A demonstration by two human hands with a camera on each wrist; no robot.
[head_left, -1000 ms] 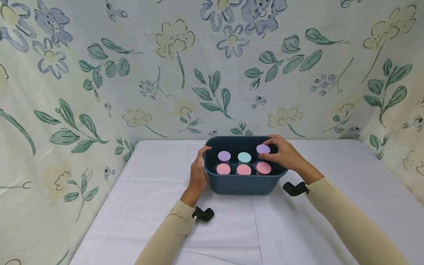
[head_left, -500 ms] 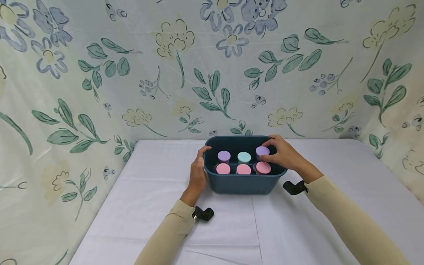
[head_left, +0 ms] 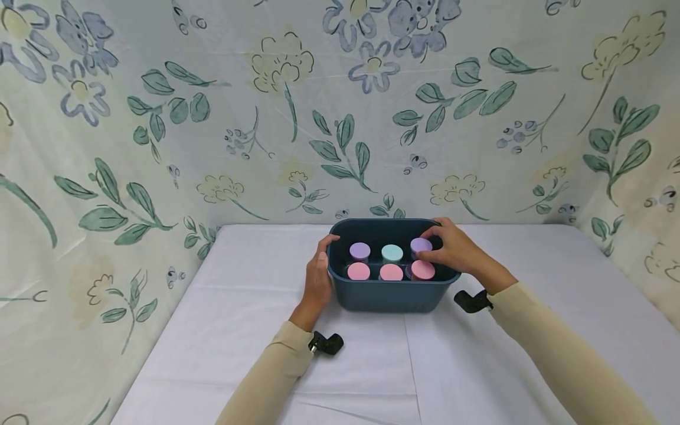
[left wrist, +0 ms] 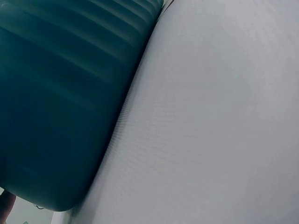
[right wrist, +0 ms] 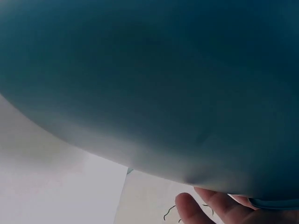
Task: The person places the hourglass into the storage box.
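Floral-print cloth point(head_left: 159, 118) hangs behind and to both sides of the white-covered tabletop point(head_left: 239, 330). Near its far edge stands the dark teal bin point(head_left: 390, 295), holding six capped jars in two rows. Left hand point(head_left: 317, 277) steadies the bin's left wall, fingers curled over the rim. Right hand point(head_left: 457, 251) has its fingers clamped on the purple-capped jar point(head_left: 421, 245) at the back right corner; over the last second that jar has sunk lower, now level with its neighbours, apparently seated.
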